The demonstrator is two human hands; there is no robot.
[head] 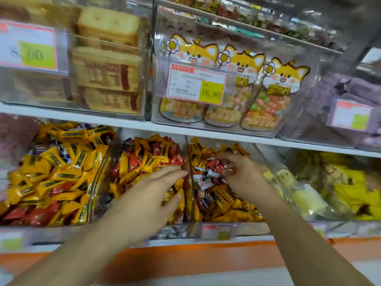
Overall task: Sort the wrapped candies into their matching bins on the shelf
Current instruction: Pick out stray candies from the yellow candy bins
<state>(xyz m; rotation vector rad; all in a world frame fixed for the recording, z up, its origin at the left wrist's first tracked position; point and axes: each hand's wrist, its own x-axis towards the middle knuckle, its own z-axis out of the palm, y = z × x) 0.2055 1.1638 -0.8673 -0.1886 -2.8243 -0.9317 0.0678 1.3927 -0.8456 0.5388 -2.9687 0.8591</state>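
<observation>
Candies [212,172] in red, white and yellow wrappers fill the clear bins on the lower shelf. 3 bins matter most. The left bin [91,195] holds mostly yellow wrappers, with some red ones near its front and a few blue-and-white ones further back. The middle bin [186,149] is a mix of yellow and red. The right bin [268,162] has yellow candies at the back and front, and a cluster of red and white ones in its middle.

The right hand [241,174] is down in the right bin, fingers curled around a small bunch of red and white candies at that cluster. The left hand [152,193] lies over the middle bin with fingers straight and close together, tips reaching toward the divider between the middle and right bins; it holds nothing that can be seen, and motion blur makes it unclear whether it touches the candies below.

A price tag [215,232] hangs on the front of the right bin. Further right, another bin [329,182] holds pale yellow packets, blurred.

On the upper shelf [123,124], a clear box holds stacked biscuit packs [107,65]. Beside it, another box holds 3 bags [276,93] with cartoon fox tops and coloured sweets inside. A tag [195,86] on that box reads 16.80. A blurred tag [28,47] at far left ends in 00.
</observation>
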